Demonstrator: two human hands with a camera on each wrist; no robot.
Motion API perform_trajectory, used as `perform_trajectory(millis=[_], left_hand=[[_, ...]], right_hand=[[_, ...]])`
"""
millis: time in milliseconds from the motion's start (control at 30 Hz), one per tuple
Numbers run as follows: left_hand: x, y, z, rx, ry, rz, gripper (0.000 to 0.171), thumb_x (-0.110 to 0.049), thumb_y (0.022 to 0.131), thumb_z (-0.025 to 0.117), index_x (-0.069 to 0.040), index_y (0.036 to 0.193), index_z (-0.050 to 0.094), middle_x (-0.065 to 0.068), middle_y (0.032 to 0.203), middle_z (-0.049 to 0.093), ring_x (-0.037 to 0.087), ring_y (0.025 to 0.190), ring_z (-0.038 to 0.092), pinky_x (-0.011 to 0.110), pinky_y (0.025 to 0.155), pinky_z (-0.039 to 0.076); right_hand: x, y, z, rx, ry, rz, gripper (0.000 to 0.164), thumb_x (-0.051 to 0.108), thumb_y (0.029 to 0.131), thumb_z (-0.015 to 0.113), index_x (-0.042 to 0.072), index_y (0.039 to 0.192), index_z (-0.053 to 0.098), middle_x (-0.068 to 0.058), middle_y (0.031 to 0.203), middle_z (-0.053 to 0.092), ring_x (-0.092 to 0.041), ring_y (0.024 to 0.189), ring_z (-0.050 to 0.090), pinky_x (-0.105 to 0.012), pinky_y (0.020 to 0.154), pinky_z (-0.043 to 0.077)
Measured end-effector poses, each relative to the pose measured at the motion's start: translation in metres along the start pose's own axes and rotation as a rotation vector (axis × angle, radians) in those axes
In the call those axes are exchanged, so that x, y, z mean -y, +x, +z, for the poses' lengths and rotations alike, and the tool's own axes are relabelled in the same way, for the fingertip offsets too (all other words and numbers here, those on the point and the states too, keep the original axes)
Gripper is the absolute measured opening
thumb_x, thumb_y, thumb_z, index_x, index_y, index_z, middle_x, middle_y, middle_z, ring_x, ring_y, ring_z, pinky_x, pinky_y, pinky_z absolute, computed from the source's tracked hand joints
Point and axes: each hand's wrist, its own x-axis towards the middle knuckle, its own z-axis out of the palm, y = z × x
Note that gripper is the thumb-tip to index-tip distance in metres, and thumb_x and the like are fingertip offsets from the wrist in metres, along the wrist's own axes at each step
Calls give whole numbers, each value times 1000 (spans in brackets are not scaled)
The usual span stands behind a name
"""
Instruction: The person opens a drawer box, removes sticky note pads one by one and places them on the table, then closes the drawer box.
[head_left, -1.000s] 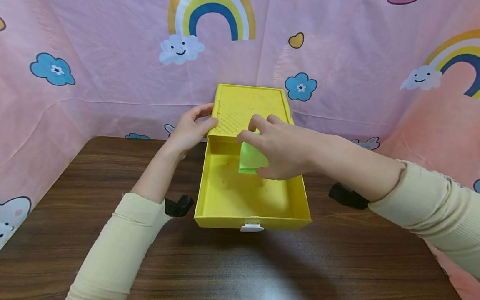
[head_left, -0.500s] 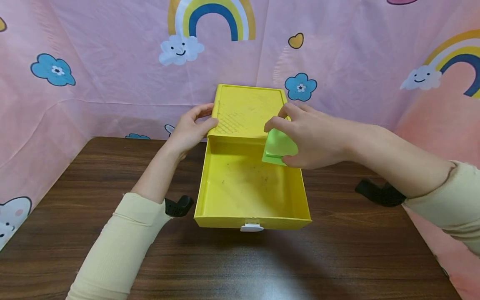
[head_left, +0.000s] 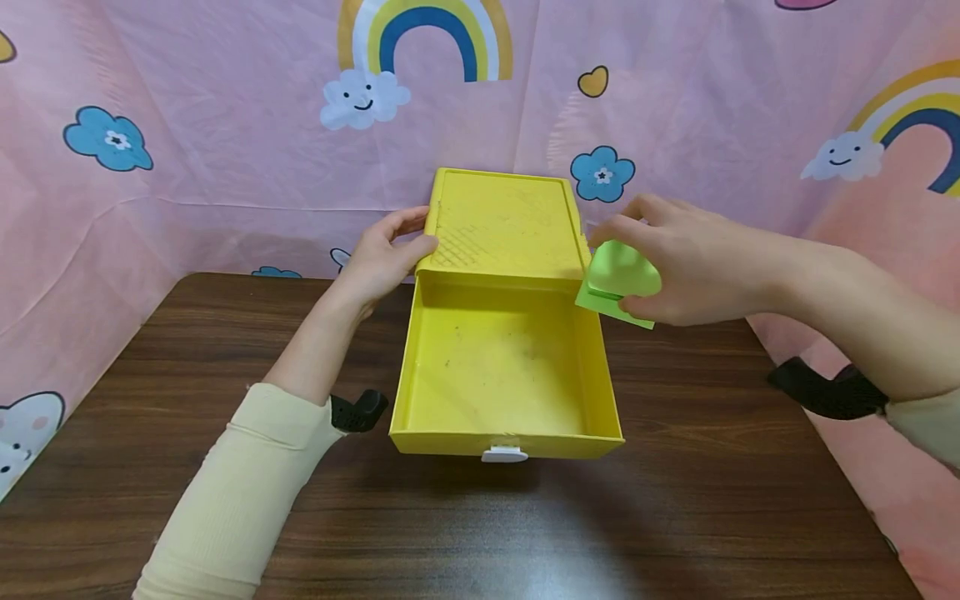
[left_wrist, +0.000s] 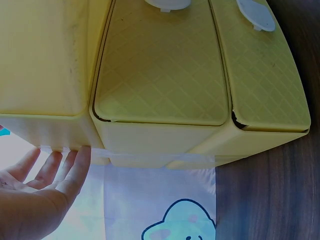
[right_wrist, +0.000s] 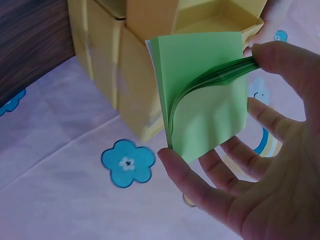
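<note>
My right hand (head_left: 697, 262) pinches a pad of green sticky notes (head_left: 621, 271), held up beside the right rim of the pulled-out yellow drawer (head_left: 487, 367). In the right wrist view, the thumb bends back several sheets of the pad (right_wrist: 200, 125) while the fingertips support its other edges. The drawer belongs to a yellow drawer unit (head_left: 506, 221) and has a white handle (head_left: 504, 455) in front. My left hand (head_left: 381, 262) rests against the unit's left side near the top; in the left wrist view its fingers (left_wrist: 75, 172) lie straight along that wall.
Two lower drawers, a middle drawer (left_wrist: 160, 65) and a bottom drawer (left_wrist: 265, 70), are pushed in, each with a white handle. The unit stands on a dark wooden table (head_left: 315, 517). Behind it hangs a pink patterned cloth (head_left: 262, 100).
My right hand has lifted the sticky note pad from over the drawer and carried it rightward past the rim. The left hand and the drawer have stayed in place.
</note>
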Motion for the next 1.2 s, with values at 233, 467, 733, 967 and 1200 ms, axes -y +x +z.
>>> perform_trajectory(millis=[233,467,733,967,1200], left_hand=[[0,0,-1,4,1,-5,56,-26,89,57,-17,141,37,3,140,39,18,114,50,35,93,46],[0,0,-1,0,3,-7,56,-26,90,57,-17,141,37,3,141,38,18,115,50,35,93,46],[2,2,0,-7,0,-7,56,-26,89,58,-18,141,38,2,140,40,17,113,51,34,92,47],[2,2,0,-5,1,-10,56,-27,89,58,-19,141,38,2,140,40,17,113,51,35,92,47],[2,1,1,-3,-7,0,56,-26,89,58,-18,141,38,2,140,40,17,113,51,34,92,47]], right_hand=[[-13,-9,5,-37,-23,-14,54,23,74,73,25,123,50,-11,113,48,-29,97,49,-44,77,46],[-19,-14,11,-42,-49,0,58,22,72,75,23,124,49,-12,112,49,-31,97,48,-46,76,46],[-27,-21,23,-14,-12,55,56,21,72,76,24,122,50,-11,111,48,-30,95,49,-43,73,48],[-29,-24,39,18,28,79,55,21,71,76,23,120,52,-9,111,48,-29,96,48,-41,74,49],[-31,-23,57,51,47,77,54,23,72,76,23,120,52,-9,114,48,-29,98,47,-41,75,49]])
